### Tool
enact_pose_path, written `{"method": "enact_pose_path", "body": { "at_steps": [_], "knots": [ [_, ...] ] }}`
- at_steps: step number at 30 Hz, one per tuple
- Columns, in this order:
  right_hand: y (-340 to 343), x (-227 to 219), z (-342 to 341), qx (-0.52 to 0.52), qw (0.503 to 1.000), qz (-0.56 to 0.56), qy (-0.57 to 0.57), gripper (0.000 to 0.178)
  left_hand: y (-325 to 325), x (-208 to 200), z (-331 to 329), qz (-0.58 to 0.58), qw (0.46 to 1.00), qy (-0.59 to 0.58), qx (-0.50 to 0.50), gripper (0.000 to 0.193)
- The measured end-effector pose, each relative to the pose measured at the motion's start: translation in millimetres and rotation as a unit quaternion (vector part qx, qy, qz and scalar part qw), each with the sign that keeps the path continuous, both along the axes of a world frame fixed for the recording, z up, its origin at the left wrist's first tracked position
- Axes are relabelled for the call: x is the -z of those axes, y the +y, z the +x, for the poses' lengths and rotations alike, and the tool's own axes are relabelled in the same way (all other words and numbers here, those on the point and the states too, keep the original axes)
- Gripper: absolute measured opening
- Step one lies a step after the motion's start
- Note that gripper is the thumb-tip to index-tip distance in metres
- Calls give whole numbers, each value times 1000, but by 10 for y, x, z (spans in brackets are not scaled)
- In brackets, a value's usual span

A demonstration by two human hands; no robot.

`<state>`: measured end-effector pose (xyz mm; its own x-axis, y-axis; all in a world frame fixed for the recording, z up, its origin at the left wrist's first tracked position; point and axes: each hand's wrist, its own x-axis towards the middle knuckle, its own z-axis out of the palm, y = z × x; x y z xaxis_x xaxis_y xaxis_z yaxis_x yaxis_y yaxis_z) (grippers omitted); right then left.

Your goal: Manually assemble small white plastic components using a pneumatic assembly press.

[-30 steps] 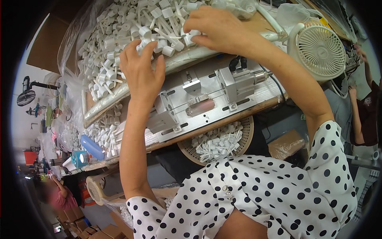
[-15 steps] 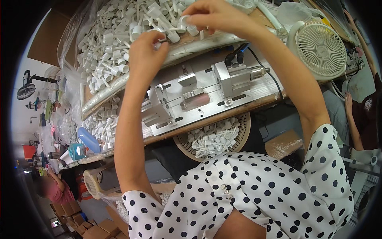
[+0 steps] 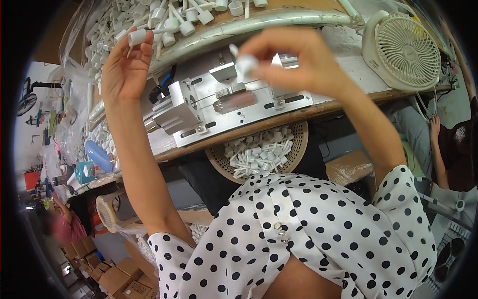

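Observation:
My left hand (image 3: 125,70) is raised at the near left edge of the pile, its fingers closed on a small white plastic cup with a thin stem (image 3: 137,37). My right hand (image 3: 298,62), blurred by motion, pinches another white stemmed cup (image 3: 246,66) between thumb and fingers. This hand hovers above a silver metal fixture (image 3: 236,117) and hides part of its right side. In the middle of the fixture lies a clear pinkish cylinder (image 3: 235,102). Many similar white stemmed cups (image 3: 186,26) are heaped on the tray beyond.
The tray has a plastic-wrapped rim (image 3: 239,27). A woven basket (image 3: 301,144) holding more white pieces stands below the bench edge. At the right is a white fan (image 3: 402,52); at the left, a blue bottle (image 3: 98,155). Other people sit at both sides.
Both hands have come back from the heap toward me, the left one moving leftward. A white stemmed cup now shows clearly in each. The view has shifted slightly.

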<state>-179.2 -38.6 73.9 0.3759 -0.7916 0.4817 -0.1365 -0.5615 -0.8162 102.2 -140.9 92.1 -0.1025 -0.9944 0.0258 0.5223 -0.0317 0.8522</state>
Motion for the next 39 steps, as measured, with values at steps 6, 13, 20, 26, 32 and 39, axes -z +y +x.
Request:
{"method": "enact_pose_path", "body": {
  "at_steps": [6, 13, 20, 26, 32, 39],
  "knots": [
    [144, 604, 323, 7, 931, -307, 197, 9, 351, 151, 4, 78, 969, 230, 41, 38],
    [46, 619, 381, 6, 895, -367, 253, 7, 899, 306, 42, -3, 988, 130, 87, 42],
    [40, 630, 399, -3, 899, -345, 269, 10, 1364, 496, -168, -47, 996, -14, 69, 44],
    [-328, 258, 216, -34, 950, -238, 200, 22, 1627, 623, -390, -91, 970, -227, -13, 32],
    [-1121, -54, -17, 225, 862, -279, 359, 19, 1669, 701, -745, -195, 886, -414, -68, 27],
    [-1194, -53, 117, 237, 810, -283, 456, 15, 1555, 910, -943, -309, 762, -558, -115, 24]
  ]
}}
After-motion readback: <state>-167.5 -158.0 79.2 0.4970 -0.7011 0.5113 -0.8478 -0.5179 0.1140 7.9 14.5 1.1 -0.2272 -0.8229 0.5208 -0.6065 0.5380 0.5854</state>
